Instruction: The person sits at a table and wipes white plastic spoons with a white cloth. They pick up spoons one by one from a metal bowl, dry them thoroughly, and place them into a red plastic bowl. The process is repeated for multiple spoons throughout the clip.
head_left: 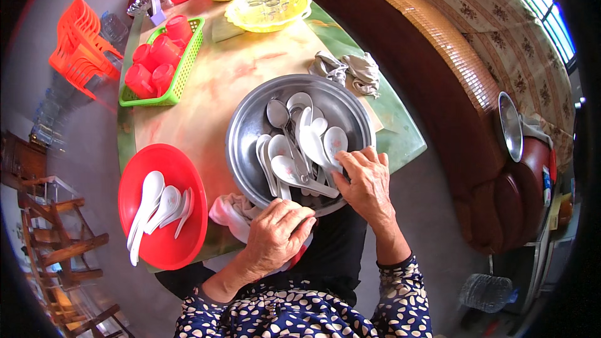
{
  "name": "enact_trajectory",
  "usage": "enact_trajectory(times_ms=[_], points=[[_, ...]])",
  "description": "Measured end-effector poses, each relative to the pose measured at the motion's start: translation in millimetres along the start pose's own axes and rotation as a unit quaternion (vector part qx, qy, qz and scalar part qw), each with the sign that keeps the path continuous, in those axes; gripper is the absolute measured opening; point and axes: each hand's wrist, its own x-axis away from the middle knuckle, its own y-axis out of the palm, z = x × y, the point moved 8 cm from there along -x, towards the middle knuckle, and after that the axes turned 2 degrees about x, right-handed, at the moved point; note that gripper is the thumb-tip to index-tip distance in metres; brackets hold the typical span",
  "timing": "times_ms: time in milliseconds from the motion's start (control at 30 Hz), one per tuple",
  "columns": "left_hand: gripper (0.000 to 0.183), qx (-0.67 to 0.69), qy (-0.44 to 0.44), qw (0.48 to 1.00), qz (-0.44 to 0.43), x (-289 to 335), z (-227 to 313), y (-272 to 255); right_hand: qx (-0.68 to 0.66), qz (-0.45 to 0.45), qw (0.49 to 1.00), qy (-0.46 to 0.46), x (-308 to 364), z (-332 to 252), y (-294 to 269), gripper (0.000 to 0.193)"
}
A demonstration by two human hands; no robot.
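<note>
A wide metal basin [236, 144] stands in front of me, with several white soup spoons and a metal spoon [277, 114] lying loose in it. My right hand [365, 183] reaches over the basin's right side, fingers pinched on the handle end of a white soup spoon [310, 143]. At the near rim my left hand [278, 235] is closed, fingers curled together; what they hold, if anything, is hidden. To the left, a red plastic basin [181, 247] holds several more white spoons [150, 194], heads pointing away from me.
A pinkish cloth [230, 213] lies between the two basins. Grey rags [354, 74] lie beyond the metal one. Farther back are a green basket [188, 66] of red cups [164, 50] and a yellow basin [253, 24] with glassware. A brown sofa [413, 75] runs along the right.
</note>
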Motion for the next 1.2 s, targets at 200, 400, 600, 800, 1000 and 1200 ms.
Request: enact_trajectory(times_ms=[200, 400, 600, 800, 1000, 1200], points=[[0.014, -0.012, -0.015, 1.000, 0.001, -8, -3, 17, -0.030, -0.036, 0.998, -0.032, -8, 2, -6, 0.031], [0.014, -0.031, -0.029, 0.999, 0.001, -9, -5, 18, 0.002, -0.014, 0.999, -0.035, -9, -2, 5, 0.027], [0.014, -0.036, -0.024, 0.999, 0.017, -6, -5, 17, 0.021, -0.016, 0.999, -0.020, -11, -6, 5, 0.025], [0.012, 0.007, -0.027, 0.999, 0.041, 0, -3, 10, -0.069, 0.178, 0.976, -0.109, 5, -21, -25, 0.027], [0.012, 0.124, -0.085, 0.988, 0.045, 4, 1, 5, -0.185, 0.223, 0.954, -0.076, 33, -39, -32, 0.021], [0.011, 0.123, -0.105, 0.986, 0.049, 20, 1, 1, -0.441, 0.138, 0.866, 0.189, 41, -21, -7, 0.010]])
